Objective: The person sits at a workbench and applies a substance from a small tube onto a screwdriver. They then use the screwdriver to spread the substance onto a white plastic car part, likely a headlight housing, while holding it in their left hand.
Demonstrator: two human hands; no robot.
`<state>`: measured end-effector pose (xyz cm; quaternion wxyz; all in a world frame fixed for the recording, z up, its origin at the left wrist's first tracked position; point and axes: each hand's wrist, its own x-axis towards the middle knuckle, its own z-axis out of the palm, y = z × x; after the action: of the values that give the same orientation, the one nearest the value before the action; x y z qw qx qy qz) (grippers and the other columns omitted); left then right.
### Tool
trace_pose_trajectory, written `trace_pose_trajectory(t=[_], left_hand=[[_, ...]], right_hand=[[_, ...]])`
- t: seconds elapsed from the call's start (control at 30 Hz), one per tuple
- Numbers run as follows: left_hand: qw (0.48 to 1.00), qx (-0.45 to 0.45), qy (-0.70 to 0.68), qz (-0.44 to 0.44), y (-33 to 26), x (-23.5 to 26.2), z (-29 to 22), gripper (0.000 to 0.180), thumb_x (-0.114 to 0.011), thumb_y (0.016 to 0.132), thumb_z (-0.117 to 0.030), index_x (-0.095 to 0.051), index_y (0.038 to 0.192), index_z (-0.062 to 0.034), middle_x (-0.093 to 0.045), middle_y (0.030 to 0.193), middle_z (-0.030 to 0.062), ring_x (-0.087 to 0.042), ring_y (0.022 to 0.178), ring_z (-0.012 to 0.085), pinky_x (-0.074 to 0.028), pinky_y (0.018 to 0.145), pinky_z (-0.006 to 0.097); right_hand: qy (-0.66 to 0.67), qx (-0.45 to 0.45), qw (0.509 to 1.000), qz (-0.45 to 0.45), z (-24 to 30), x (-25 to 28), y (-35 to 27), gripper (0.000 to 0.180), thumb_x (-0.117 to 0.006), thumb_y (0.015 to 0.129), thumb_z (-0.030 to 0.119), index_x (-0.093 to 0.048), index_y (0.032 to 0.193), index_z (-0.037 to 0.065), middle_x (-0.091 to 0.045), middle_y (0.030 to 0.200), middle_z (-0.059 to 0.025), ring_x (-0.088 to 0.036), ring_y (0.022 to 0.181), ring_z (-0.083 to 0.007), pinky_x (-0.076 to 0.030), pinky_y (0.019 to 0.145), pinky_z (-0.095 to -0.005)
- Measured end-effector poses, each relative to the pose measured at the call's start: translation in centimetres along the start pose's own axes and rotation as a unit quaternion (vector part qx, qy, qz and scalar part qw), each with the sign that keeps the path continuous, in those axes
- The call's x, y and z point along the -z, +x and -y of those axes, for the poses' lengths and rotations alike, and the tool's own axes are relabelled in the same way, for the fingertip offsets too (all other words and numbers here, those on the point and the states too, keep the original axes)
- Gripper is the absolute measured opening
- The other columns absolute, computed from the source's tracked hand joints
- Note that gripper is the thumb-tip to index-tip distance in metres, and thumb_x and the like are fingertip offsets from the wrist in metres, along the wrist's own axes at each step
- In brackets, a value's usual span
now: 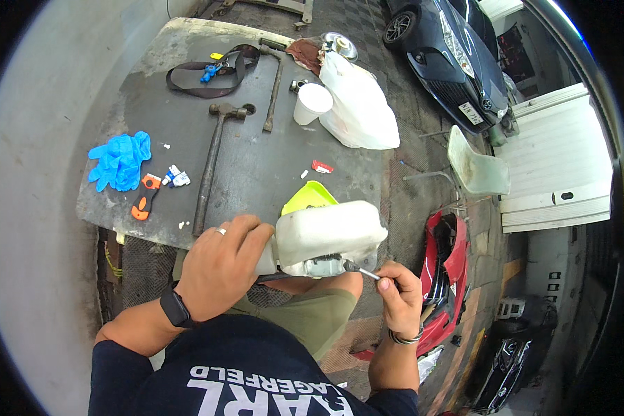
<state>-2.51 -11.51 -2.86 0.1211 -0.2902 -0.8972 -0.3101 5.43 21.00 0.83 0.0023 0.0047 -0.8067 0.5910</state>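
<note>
Over the near edge of the table I hold a white plastic tank (pixel 329 229), shaped like a car fluid reservoir. My left hand (pixel 218 256) is closed round its left end, with the fingertips partly hidden. Dark grey smears (pixel 322 265) show along the tank's near lower side. Between the thumb and fingers of my right hand (pixel 401 298) is a thin metal-shafted tool (pixel 369 273). Its dark tip touches the tank's right lower corner; the tip's kind is unclear. Just behind the tank sits a bright yellow-green plastic piece (pixel 308 197), partly covered by it.
On the grey table (pixel 256 149) lie a hammer (pixel 211 152), a longer hammer-like tool (pixel 275 83), blue gloves (pixel 121 159), an orange scraper (pixel 145 197) and small tubes (pixel 177 175). A white cup (pixel 312 104) and white bag (pixel 360 104) stand farther back. A red bumper (pixel 451 263) lies on the right.
</note>
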Motion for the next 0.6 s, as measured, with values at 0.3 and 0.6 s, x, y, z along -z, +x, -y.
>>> trace_pose_trajectory(t=[0.3, 0.6], left_hand=[[1.000, 0.004, -0.017, 0.004, -0.7, -0.5, 0.1, 0.049, -0.073, 0.077, -0.008, -0.061, 0.124, -0.0027, -0.062, 0.115, 0.0113, -0.068, 0.090, 0.0274, -0.054, 0.075, 0.039], [0.996, 0.039, -0.053, 0.057, -0.8, 0.2, -0.2, 0.065, -0.086, 0.072, -0.016, -0.059, 0.130, -0.0013, -0.065, 0.118, 0.0150, -0.069, 0.093, 0.0333, -0.056, 0.078, 0.042]], right_hand=[[-0.055, 0.034, 0.998, 0.014, 0.8, -0.1, 0.0, 0.019, -0.068, 0.101, 0.016, -0.067, 0.100, -0.003, -0.057, 0.084, -0.0041, -0.047, 0.073, -0.0115, -0.036, 0.066, -0.0272], [-0.257, 0.135, 0.957, -0.003, 1.5, -1.6, 1.4, 0.009, -0.069, 0.094, 0.004, -0.070, 0.101, -0.001, -0.060, 0.086, -0.0091, -0.053, 0.074, -0.0173, -0.039, 0.064, -0.0297]])
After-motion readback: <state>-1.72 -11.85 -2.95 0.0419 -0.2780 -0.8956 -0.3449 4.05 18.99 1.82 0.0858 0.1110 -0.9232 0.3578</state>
